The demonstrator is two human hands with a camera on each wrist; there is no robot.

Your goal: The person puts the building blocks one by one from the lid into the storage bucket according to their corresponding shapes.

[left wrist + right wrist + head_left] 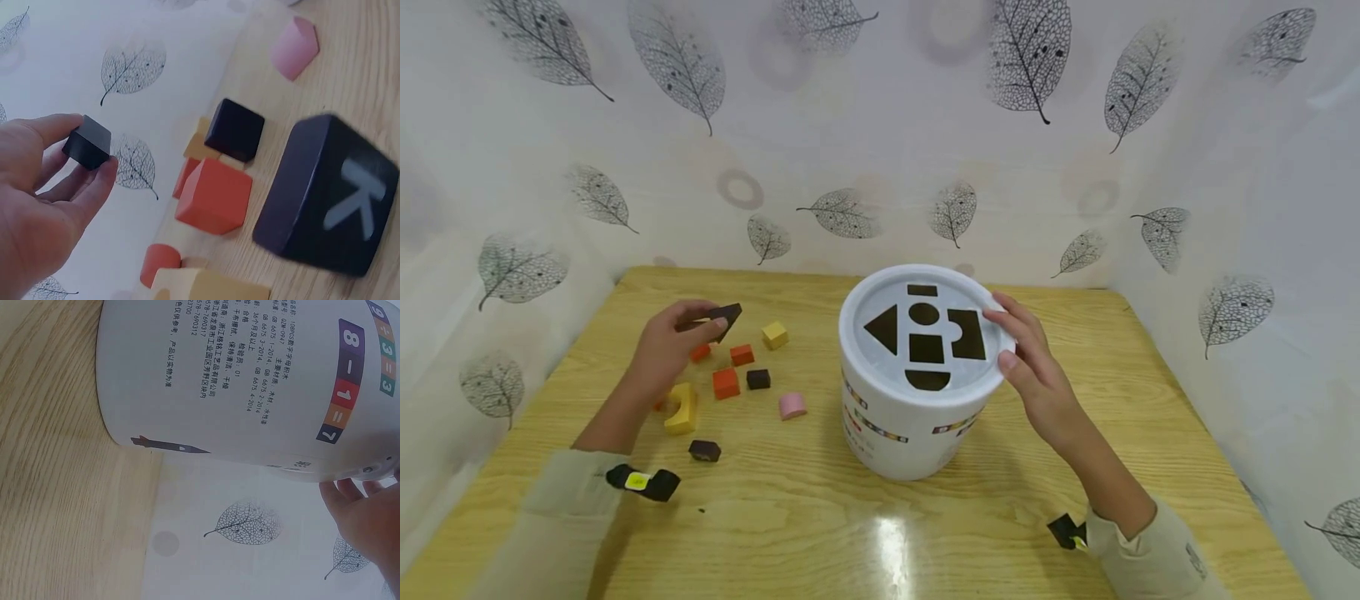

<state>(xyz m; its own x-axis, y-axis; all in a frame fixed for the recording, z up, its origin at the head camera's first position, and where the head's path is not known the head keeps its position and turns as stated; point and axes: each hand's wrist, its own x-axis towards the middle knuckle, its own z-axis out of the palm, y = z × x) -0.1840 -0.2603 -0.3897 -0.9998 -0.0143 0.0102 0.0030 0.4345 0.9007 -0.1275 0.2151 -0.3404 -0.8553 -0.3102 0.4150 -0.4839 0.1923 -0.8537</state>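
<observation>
My left hand (pixel 673 337) pinches a dark block (pixel 727 317) between thumb and fingers, held above the scattered blocks on the left; the left wrist view shows the same dark block (pixel 89 142) at the fingertips. A white bucket (pixel 898 433) stands upright in the middle, its lid (pixel 891 379) cut with shaped holes: triangle, circle, square, rectangle, half-round and a notched one. On the lid's right rim rests my right hand (pixel 1045 383), thumb and fingers spread along the edge. Printed text and sums cover the bucket's side (pixel 237 381) in the right wrist view.
Left of the bucket lie an orange cube (pixel 726 383), a yellow block (pixel 775 335), a pink half-round block (pixel 792 406), a yellow arch (pixel 682 410) and dark blocks (pixel 704 451). A leaf-patterned cloth (pixel 865 150) hangs around the wooden table (pixel 790 533).
</observation>
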